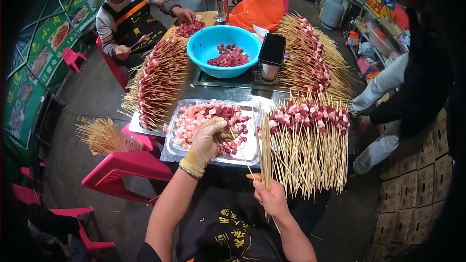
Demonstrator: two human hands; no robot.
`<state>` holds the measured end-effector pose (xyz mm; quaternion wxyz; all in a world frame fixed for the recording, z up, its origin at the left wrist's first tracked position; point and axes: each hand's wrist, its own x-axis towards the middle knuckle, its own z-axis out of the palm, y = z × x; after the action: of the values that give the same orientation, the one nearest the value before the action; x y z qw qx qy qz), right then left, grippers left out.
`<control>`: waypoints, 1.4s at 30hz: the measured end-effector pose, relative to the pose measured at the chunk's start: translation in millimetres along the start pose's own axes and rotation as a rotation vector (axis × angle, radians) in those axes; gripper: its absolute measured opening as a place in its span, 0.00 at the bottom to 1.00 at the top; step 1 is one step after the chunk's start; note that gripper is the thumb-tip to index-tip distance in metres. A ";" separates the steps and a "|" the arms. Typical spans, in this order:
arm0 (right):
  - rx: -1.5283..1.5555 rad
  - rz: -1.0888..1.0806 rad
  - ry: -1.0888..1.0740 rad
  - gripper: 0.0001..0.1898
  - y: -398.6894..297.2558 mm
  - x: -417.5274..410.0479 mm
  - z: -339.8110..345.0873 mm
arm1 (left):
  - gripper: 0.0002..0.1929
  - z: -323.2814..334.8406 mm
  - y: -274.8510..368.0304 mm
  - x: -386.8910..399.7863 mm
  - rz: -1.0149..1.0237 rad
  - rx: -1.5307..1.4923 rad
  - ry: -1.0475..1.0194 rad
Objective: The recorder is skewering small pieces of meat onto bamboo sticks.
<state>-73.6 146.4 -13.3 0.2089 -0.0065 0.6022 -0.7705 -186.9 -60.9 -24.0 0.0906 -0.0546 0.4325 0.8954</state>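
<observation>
My left hand, in a thin translucent glove, pinches a dark red meat cube at the tip of a single bamboo skewer. It hovers over a metal tray with pale, fatty cubes on the left and dark red meat cubes toward the right. My bare right hand grips the lower end of that skewer together with a bundle of bare bamboo skewers. Just right of the bundle, many loaded meat skewers lie with their meat ends away from me.
A blue basin of red meat stands beyond the tray, beside a phone on a cup. Skewer piles flank it. Across the table a person holds a skewer; another person stands at right. Pink chair at left.
</observation>
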 end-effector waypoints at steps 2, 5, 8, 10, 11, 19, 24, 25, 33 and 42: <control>0.007 0.010 0.000 0.14 -1.8 -1.3 -1.6 | 0.05 3.6 0.5 -1.3 0.004 0.015 0.004; -0.024 0.017 0.010 0.14 -2.9 -4.4 -4.2 | 0.05 7.7 3.6 -5.4 0.024 0.085 -0.005; 0.026 0.008 0.018 0.13 0.3 -6.8 -6.4 | 0.06 7.7 7.2 -8.6 -0.042 0.137 -0.056; 0.020 -0.015 0.029 0.13 4.5 -7.9 -6.2 | 0.06 8.7 5.0 -10.7 -0.037 0.173 -0.062; 0.024 -0.026 0.028 0.13 6.9 -6.9 -5.4 | 0.06 9.1 4.4 -11.6 -0.027 0.173 -0.102; 0.189 -0.050 0.084 0.14 18.9 -1.0 -1.1 | 0.18 31.5 16.1 0.8 -0.092 0.296 -0.076; 0.158 -0.112 0.109 0.14 3.8 -11.1 -11.6 | 0.24 92.7 84.4 74.9 0.134 0.775 -0.186; 0.140 -0.152 0.120 0.14 -1.3 -12.3 -13.1 | 0.25 113.5 99.1 91.1 0.244 0.855 -0.199; 0.225 -0.135 0.182 0.16 -24.5 -25.7 -22.8 | 0.21 193.4 127.3 85.0 0.450 0.830 -0.392; 0.224 -0.125 0.134 0.15 -10.9 -31.7 -20.3 | 0.18 103.2 13.1 8.6 0.008 0.375 -0.166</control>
<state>-53.4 177.7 -1.0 0.1194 0.0307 0.5237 -0.8429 -200.1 13.0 48.5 0.1308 0.0391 0.5831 0.8009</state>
